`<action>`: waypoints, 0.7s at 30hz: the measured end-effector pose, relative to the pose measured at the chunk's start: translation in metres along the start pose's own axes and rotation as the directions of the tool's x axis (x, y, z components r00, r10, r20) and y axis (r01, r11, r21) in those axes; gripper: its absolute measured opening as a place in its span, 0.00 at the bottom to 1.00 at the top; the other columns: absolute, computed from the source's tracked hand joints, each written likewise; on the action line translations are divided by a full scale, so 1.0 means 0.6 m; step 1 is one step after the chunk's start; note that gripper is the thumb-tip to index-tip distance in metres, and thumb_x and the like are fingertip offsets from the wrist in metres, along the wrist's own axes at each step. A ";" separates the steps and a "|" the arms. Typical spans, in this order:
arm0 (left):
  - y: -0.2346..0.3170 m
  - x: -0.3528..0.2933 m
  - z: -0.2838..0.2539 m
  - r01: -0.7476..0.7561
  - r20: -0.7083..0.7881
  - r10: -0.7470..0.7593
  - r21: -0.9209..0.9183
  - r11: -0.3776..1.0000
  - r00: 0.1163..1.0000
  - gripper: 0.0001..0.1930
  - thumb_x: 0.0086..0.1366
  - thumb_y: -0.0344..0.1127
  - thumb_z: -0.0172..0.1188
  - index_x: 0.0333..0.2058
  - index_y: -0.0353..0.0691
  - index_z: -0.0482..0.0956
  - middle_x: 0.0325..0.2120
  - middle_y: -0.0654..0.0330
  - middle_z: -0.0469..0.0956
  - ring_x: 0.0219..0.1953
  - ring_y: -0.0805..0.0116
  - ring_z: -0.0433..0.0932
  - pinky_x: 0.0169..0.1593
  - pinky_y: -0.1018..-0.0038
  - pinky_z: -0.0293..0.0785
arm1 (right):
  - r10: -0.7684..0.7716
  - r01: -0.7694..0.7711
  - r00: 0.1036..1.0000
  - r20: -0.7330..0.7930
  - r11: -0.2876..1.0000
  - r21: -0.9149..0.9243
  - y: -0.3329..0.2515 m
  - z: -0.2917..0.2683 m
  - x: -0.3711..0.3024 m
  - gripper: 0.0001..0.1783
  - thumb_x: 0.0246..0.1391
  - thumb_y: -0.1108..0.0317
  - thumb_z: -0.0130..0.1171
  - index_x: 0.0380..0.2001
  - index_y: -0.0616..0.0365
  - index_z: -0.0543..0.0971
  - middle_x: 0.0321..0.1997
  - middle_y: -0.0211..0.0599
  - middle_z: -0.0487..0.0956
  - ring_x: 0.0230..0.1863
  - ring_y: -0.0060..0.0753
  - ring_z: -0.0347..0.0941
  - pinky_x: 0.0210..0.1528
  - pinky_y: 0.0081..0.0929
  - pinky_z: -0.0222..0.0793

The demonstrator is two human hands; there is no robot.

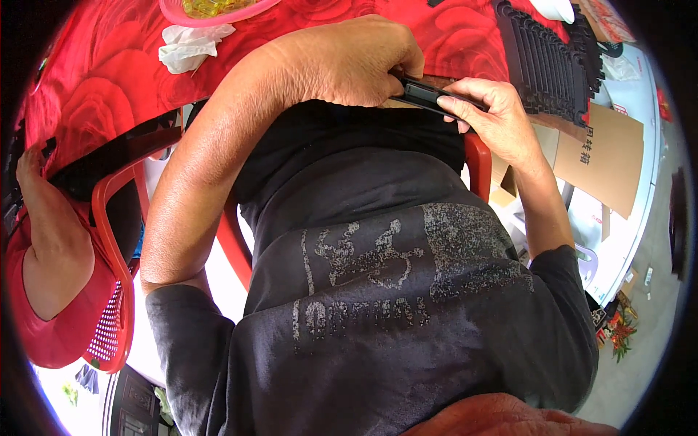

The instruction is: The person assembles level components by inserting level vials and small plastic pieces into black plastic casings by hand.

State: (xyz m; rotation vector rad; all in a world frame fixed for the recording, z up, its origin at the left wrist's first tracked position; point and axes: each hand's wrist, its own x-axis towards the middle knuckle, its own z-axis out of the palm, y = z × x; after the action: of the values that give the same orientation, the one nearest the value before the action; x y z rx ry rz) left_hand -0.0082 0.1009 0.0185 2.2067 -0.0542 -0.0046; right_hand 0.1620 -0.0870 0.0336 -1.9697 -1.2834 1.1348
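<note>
A narrow black plastic piece (423, 94) with a shallow recess along its upper side is held between both hands, just over the table's near edge. My left hand (363, 62) is closed around its left end, wrist bent and the back of the hand upward; most of its fingertips are hidden. At the other end, my right hand (494, 116) pinches the piece with the thumb on top and the fingers around and beneath it. Rows of similar-looking black plastic parts (545, 65) lie on the table to the right of my right hand.
A red rose-patterned cloth (109, 87) covers the table. On it are crumpled white tissue (190, 48) and a pink bowl (171, 13) of small yellow pieces. Cardboard (607, 163) stands at the right. Another person's arm (54, 247) is at the left, beside a red chair (123, 305).
</note>
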 end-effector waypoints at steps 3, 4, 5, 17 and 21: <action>-0.001 0.001 0.002 0.022 0.028 -0.022 0.005 1.000 0.999 0.08 0.56 0.31 0.61 0.33 0.34 0.83 0.25 0.47 0.80 0.32 0.51 0.81 0.38 0.62 0.75 | 0.004 -0.004 1.000 -0.016 1.000 0.009 0.002 0.001 -0.001 0.12 0.59 0.63 0.64 0.38 0.63 0.84 0.24 0.29 0.80 0.23 0.16 0.72 0.26 0.17 0.70; 0.000 0.003 0.003 0.031 0.048 -0.030 -0.002 1.000 0.998 0.09 0.56 0.32 0.61 0.33 0.34 0.83 0.25 0.47 0.80 0.32 0.51 0.82 0.38 0.62 0.75 | 0.002 -0.002 1.000 -0.008 1.000 0.002 0.004 0.000 0.000 0.12 0.59 0.63 0.64 0.37 0.63 0.84 0.25 0.29 0.80 0.23 0.15 0.72 0.26 0.17 0.70; 0.001 0.004 0.002 0.029 0.050 -0.029 -0.003 1.000 0.998 0.09 0.56 0.32 0.61 0.33 0.34 0.83 0.25 0.47 0.80 0.32 0.51 0.82 0.38 0.62 0.75 | -0.001 0.001 1.000 0.001 1.000 -0.006 0.006 0.000 0.000 0.13 0.59 0.63 0.64 0.37 0.63 0.84 0.25 0.29 0.80 0.23 0.15 0.72 0.26 0.17 0.70; -0.014 0.006 0.024 -0.021 0.006 0.021 0.031 0.999 1.000 0.08 0.62 0.32 0.57 0.33 0.32 0.79 0.22 0.48 0.77 0.28 0.52 0.78 0.35 0.62 0.71 | -0.009 0.009 1.000 0.010 1.000 0.014 0.006 -0.001 0.004 0.13 0.58 0.62 0.65 0.39 0.62 0.84 0.25 0.28 0.80 0.23 0.14 0.72 0.25 0.15 0.69; -0.008 0.001 0.028 -0.010 -0.020 0.010 0.031 0.999 1.000 0.08 0.62 0.31 0.58 0.36 0.32 0.79 0.23 0.46 0.77 0.28 0.51 0.78 0.35 0.62 0.72 | 0.052 -0.056 0.997 0.054 0.995 0.081 0.013 -0.010 0.008 0.14 0.57 0.65 0.65 0.42 0.63 0.83 0.27 0.28 0.80 0.25 0.14 0.72 0.26 0.15 0.69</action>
State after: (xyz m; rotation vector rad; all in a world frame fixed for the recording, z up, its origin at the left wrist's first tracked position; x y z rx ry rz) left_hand -0.0078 0.0905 0.0047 2.2373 -0.0542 0.0241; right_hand 0.1719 -0.0857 0.0287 -1.9363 -1.1959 1.2524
